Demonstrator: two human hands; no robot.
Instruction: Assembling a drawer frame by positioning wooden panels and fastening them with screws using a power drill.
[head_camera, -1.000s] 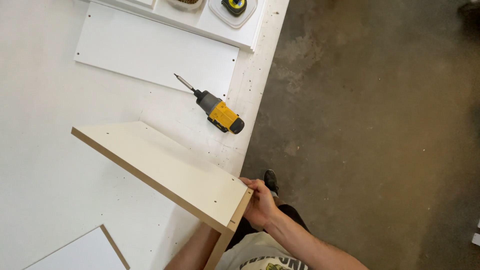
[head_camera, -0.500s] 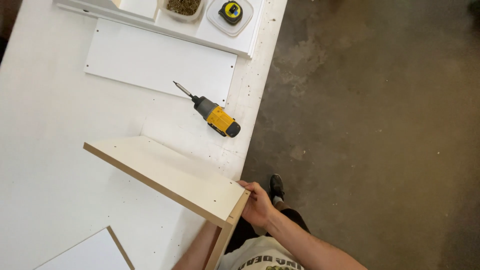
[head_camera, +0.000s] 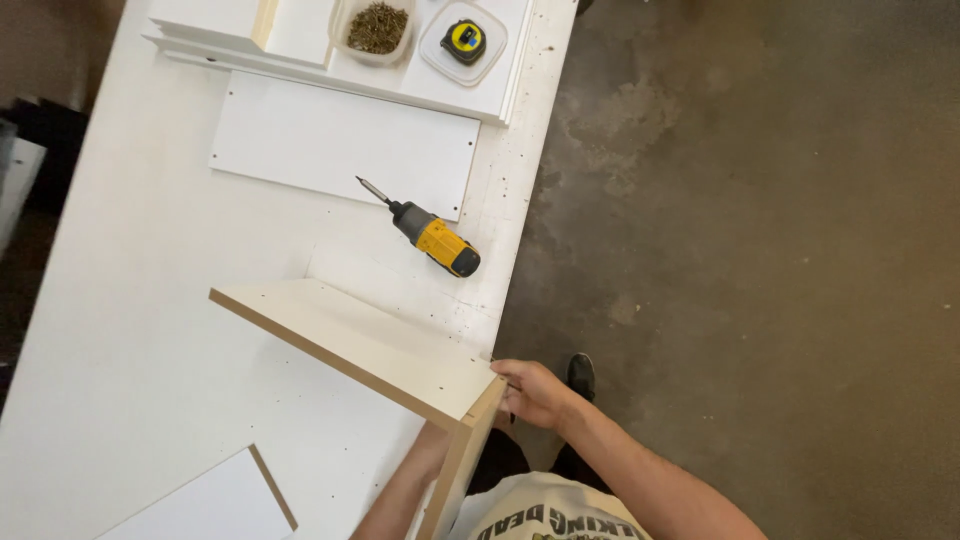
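A beige wooden panel (head_camera: 350, 345) stands on edge across the white worktable (head_camera: 130, 330), joined at its near right corner to a second panel (head_camera: 462, 465) that runs down toward me. My right hand (head_camera: 535, 392) grips that corner from the right, at the table's edge. My left forearm (head_camera: 400, 490) reaches up under the panels, and the left hand is hidden behind them. A yellow and black powered screwdriver (head_camera: 432, 238) lies on the table just beyond the panel, its bit pointing up-left.
A flat white board (head_camera: 340, 145) lies past the screwdriver. At the back are stacked white boards (head_camera: 230, 25), a clear tub of screws (head_camera: 377, 27) and a yellow tape measure (head_camera: 465, 40). Another white board (head_camera: 215, 500) lies near left. Concrete floor (head_camera: 750, 250) is to the right.
The standing panel's far left end has swung right, closer to the screwdriver, while my right hand keeps its grip on the corner. The view has tipped up, showing more of the table's back.
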